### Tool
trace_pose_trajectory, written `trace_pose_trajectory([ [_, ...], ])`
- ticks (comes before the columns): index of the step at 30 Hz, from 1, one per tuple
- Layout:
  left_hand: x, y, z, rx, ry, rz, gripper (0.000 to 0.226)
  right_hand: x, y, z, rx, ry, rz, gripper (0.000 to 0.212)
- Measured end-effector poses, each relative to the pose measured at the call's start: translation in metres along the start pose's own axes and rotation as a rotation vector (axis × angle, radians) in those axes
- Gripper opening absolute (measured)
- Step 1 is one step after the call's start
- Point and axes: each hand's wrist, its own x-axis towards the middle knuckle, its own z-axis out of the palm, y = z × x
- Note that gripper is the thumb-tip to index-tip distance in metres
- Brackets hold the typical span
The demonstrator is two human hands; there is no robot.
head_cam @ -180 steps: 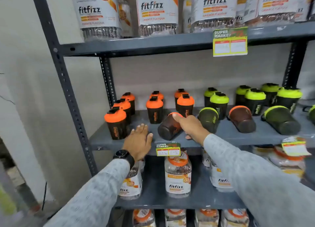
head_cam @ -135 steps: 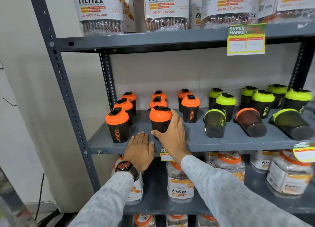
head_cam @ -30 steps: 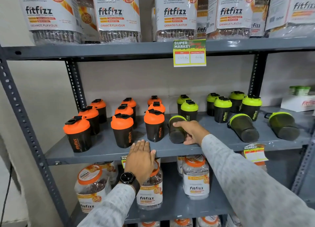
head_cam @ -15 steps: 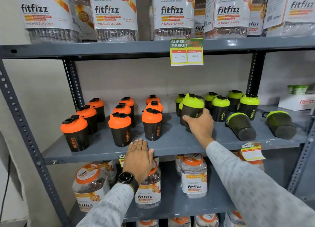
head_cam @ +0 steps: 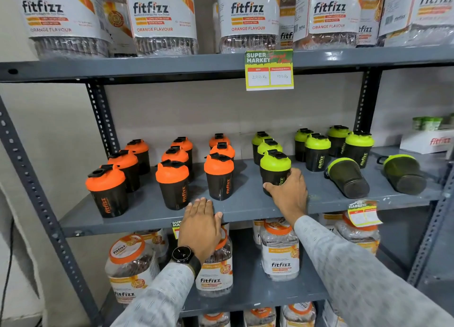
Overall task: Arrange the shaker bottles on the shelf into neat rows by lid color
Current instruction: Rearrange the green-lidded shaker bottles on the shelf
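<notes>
On the grey middle shelf several orange-lidded shaker bottles stand upright in three rows on the left. Green-lidded shakers stand on the right. My right hand grips a green-lidded shaker, upright at the front of a green row. Two more green-lidded shakers lie on their sides, one right of my hand, the other near the shelf's right end. My left hand rests flat and open on the shelf's front edge, holding nothing.
Large fitfizz jars fill the shelf above, and smaller orange-lidded jars stand on the shelf below. Price tags hang from the shelf edges. A white fitfizz box sits at far right. Grey uprights frame the rack.
My right hand has stood the green-lidded shaker upright and set it down at the front of the green row. My left hand has stayed on the shelf edge.
</notes>
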Motion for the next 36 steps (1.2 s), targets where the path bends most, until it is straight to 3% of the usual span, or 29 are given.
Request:
trace_pose_trajectory([
  [4, -0.001, 0.000, -0.001, -0.057, 0.011, -0.005, 0.086, -0.001, 0.002, -0.004, -0.011, -0.039, 0.000, 0.090],
  [7, -0.004, 0.007, -0.002, -0.225, 0.121, -0.037, 0.076, -0.001, 0.010, -0.017, 0.010, -0.037, -0.045, 0.098],
  [10, -0.011, 0.037, -0.005, -0.388, 0.296, 0.011, 0.060, 0.007, 0.017, -0.042, 0.017, 0.015, -0.134, 0.081],
  [12, -0.012, 0.073, -0.008, -0.443, 0.322, 0.091, 0.054, 0.017, 0.020, -0.066, 0.005, 0.059, -0.209, 0.067],
  [17, 0.011, 0.176, -0.012, -0.415, 0.194, 0.395, 0.059, 0.061, 0.038, -0.130, -0.094, 0.139, -0.314, 0.041],
  [20, 0.040, 0.234, -0.006, -0.347, 0.097, 0.398, 0.062, 0.093, 0.062, -0.168, -0.101, 0.141, -0.312, 0.035],
  [28, 0.090, 0.289, 0.017, -0.130, -0.146, 0.171, 0.074, 0.159, 0.117, -0.212, -0.220, -0.266, 0.078, 0.055],
  [32, 0.087, 0.291, 0.022, -0.111, -0.112, 0.150, 0.098, 0.168, 0.123, -0.204, 0.094, -0.441, 0.337, 0.083],
  [36, 0.088, 0.278, 0.027, -0.104, -0.148, 0.145, 0.085, 0.166, 0.122, -0.191, 0.156, -0.538, 0.425, 0.083],
])
